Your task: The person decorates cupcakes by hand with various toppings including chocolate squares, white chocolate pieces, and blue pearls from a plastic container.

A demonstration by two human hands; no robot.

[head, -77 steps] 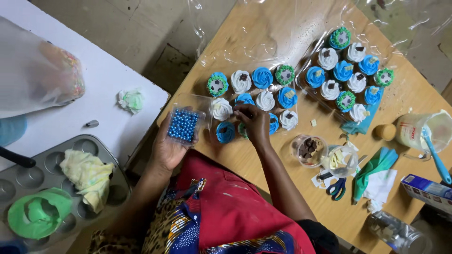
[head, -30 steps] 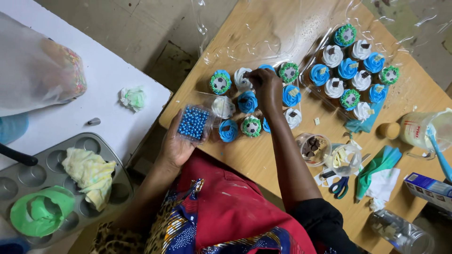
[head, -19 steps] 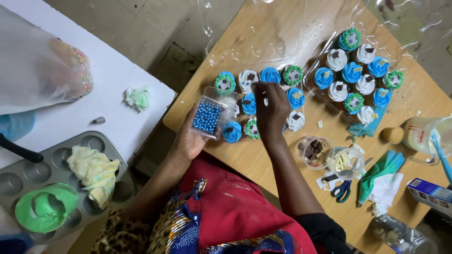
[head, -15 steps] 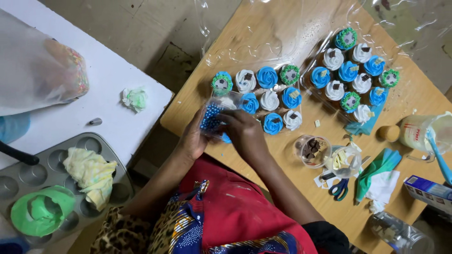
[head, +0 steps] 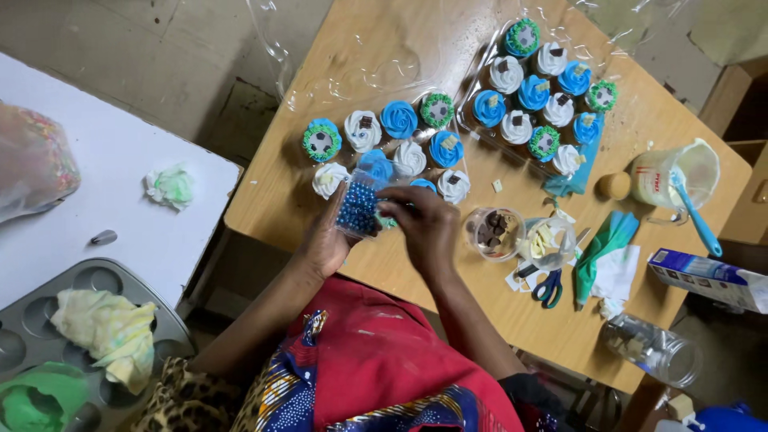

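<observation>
Left hand [head: 324, 244] cups clear tub of blue beads [head: 358, 210] tilted toward right hand [head: 424, 224], whose fingers pinch narrowly at its rim, just near of the cupcakes [head: 398, 120] for short reach.

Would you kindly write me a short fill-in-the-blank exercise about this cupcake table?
1. The left hand holds a small clear container of ____ beads.
2. The right hand reaches to that container with its ____.
3. The scissors lie on the wooden ____.
4. A spatula with a blue handle stands in the measuring ____.

Missing words: blue; fingers; table; jug
</observation>
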